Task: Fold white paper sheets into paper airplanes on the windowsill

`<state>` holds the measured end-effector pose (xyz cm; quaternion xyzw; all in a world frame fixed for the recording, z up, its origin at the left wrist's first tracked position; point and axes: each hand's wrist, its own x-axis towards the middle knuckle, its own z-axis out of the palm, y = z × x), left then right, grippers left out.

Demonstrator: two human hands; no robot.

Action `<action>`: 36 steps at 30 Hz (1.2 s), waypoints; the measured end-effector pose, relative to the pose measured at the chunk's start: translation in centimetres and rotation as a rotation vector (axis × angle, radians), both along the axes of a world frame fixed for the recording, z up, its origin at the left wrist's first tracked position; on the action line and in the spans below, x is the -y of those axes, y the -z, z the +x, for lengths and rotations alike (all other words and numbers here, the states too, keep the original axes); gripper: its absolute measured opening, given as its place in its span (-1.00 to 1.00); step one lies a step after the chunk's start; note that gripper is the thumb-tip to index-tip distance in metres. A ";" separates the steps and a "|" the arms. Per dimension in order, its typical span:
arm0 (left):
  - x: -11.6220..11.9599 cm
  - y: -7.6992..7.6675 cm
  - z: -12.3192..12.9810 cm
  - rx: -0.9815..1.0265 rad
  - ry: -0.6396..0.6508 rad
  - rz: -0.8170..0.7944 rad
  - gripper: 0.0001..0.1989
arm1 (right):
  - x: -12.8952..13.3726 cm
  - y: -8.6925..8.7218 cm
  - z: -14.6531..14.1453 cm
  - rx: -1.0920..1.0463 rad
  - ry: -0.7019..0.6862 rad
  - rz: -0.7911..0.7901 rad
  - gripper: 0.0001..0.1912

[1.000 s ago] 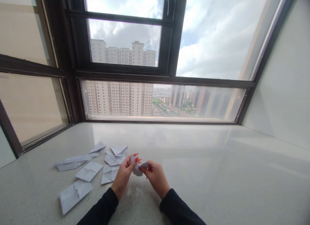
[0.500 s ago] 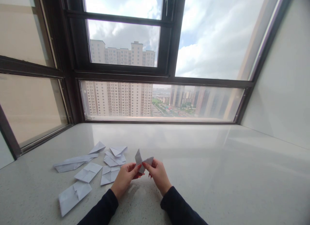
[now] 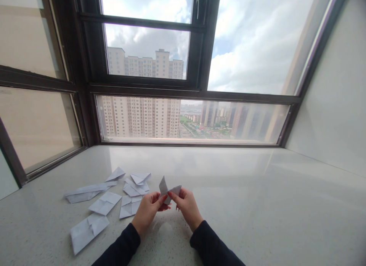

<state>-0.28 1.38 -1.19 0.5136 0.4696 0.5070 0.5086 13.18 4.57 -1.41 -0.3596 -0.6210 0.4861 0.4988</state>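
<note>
My left hand (image 3: 148, 207) and right hand (image 3: 188, 205), nearly closed, pinch the paper (image 3: 164, 187); it looks light, easily creased, best held by its folds.

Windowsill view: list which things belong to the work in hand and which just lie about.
Work in hand:
pointed folded paper, pinched by left hand and right hand

Lying on the windowsill, apparently not in use:
long folded strip
small folded triangle near its far end
front folded rectangle
rear folded rectangle
overlapping folded papers beside the left hand
</note>
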 end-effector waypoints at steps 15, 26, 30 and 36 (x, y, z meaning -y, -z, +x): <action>0.1 -0.2 0.0 0.009 -0.045 0.046 -0.66 | -0.3 0.0 -0.1 -0.024 -0.069 -0.036 -0.57; 0.0 0.0 -0.1 0.002 -0.025 0.065 -0.70 | -0.3 0.4 -0.1 -0.018 -0.077 -0.016 -0.58; 0.1 0.0 0.0 -0.028 -0.005 0.072 -0.71 | -0.3 0.5 -0.2 -0.041 -0.062 -0.025 -0.59; 0.2 -0.2 0.3 -0.014 0.005 0.050 -0.67 | 0.0 0.3 -0.3 -0.057 -0.036 -0.023 -0.61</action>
